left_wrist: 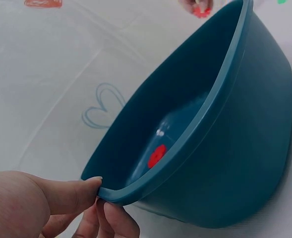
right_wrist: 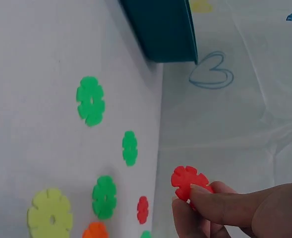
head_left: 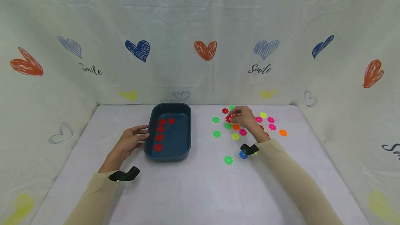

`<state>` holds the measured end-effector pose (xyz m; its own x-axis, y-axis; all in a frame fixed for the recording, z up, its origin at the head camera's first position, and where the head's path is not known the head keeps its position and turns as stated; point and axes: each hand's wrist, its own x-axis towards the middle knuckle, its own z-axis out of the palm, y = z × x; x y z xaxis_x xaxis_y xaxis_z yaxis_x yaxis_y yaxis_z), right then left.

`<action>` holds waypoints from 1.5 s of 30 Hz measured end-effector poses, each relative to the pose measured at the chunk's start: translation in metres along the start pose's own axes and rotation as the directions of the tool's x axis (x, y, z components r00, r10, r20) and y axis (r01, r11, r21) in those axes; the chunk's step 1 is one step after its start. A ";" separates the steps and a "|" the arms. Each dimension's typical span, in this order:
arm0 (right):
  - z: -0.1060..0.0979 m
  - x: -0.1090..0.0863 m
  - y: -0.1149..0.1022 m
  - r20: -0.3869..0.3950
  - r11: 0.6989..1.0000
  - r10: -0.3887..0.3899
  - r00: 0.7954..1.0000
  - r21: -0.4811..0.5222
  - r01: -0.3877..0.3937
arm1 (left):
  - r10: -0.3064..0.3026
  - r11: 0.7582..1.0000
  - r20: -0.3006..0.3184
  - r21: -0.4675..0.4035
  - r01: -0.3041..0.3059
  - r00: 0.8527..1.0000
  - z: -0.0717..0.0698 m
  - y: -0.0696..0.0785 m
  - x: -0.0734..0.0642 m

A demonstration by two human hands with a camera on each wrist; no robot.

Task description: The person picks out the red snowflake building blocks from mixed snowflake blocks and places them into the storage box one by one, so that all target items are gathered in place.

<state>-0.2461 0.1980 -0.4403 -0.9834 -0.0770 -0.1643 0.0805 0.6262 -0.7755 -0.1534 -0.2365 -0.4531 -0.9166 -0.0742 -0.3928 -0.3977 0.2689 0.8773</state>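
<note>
A dark teal plastic tub [head_left: 184, 157] stands on the white tabletop, with several red notched discs [head_left: 159, 137] lying on its floor. My left hand [head_left: 130, 142] pinches the tub's left rim between thumb and fingers, as the left wrist view shows close up. Over on the right, my right hand [head_left: 244, 116] holds a red notched disc [right_wrist: 185, 179] between thumb and fingertips, raised off the table. Loose discs lie around and beneath that hand, among them a green disc [head_left: 216, 119], an orange disc [head_left: 235, 127] and another red disc [head_left: 225, 110].
Pink discs [head_left: 272, 127] and an orange one [head_left: 283, 133] lie right of the right hand. Nearer the front are a green disc [head_left: 228, 160] and a blue disc [head_left: 243, 155]. A white curtain [head_left: 175, 20] printed with hearts rises behind the table and along both sides.
</note>
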 end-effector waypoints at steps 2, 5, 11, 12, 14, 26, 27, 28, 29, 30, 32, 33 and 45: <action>0.005 0.000 -0.007 0.011 1.000 -0.020 1.000 0.012 0.020 | -0.003 1.000 -0.003 -0.002 0.003 1.000 0.000 0.000 0.000; 0.011 0.000 -0.017 0.021 0.998 -0.056 0.998 0.022 0.055 | -0.002 1.000 0.000 -0.004 0.002 1.000 0.000 0.000 0.000; 0.021 0.000 -0.035 0.052 0.995 -0.091 0.994 0.054 0.089 | 0.003 1.000 0.002 -0.002 -0.003 1.000 0.000 0.000 -0.001; 0.023 0.000 -0.038 0.055 0.995 -0.092 0.994 0.054 0.090 | 0.003 1.000 0.003 -0.002 -0.003 1.000 0.000 0.000 -0.001; 0.026 -0.001 -0.044 0.062 0.994 -0.099 0.993 0.061 0.095 | 0.001 1.000 0.003 -0.002 -0.001 1.000 0.000 0.000 -0.001; 0.049 -0.002 -0.070 0.095 0.988 -0.146 0.985 0.061 0.140 | -0.002 1.000 0.000 0.001 0.002 1.000 0.001 0.001 -0.002; 0.051 -0.002 -0.073 0.097 0.988 -0.150 0.984 0.057 0.145 | -0.003 1.000 0.000 0.001 0.003 1.000 0.001 0.002 -0.002; 0.053 -0.002 -0.075 0.099 0.987 -0.156 0.983 0.052 0.151 | -0.005 1.000 -0.002 0.003 0.005 1.000 0.001 0.002 -0.002; 0.055 -0.003 -0.079 0.103 0.986 -0.161 0.982 0.048 0.157 | -0.006 1.000 -0.003 0.005 0.006 1.000 0.001 0.002 -0.002; 0.057 -0.003 -0.081 0.106 0.985 -0.168 0.980 0.042 0.164 | -0.007 1.000 -0.005 0.005 0.007 1.000 0.001 0.002 -0.002; 0.062 -0.004 -0.087 0.113 0.983 -0.181 0.977 0.036 0.178 | -0.008 1.000 -0.007 0.007 0.008 1.000 0.001 0.003 -0.002; 0.065 -0.004 -0.090 0.116 0.982 -0.187 0.976 0.033 0.184 | -0.008 1.000 -0.009 0.009 0.008 1.000 0.001 0.003 -0.002; 0.095 -0.003 -0.115 0.166 0.968 -0.252 0.953 0.060 0.246 | -0.002 1.000 -0.016 0.007 0.002 1.000 0.001 0.001 0.000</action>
<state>-0.2366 0.0526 -0.4088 -0.9308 -0.3603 -0.0623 -0.1540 0.5407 -0.8270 -0.1536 -0.2351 -0.4523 -0.9164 -0.0901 -0.3899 -0.3991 0.2756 0.8745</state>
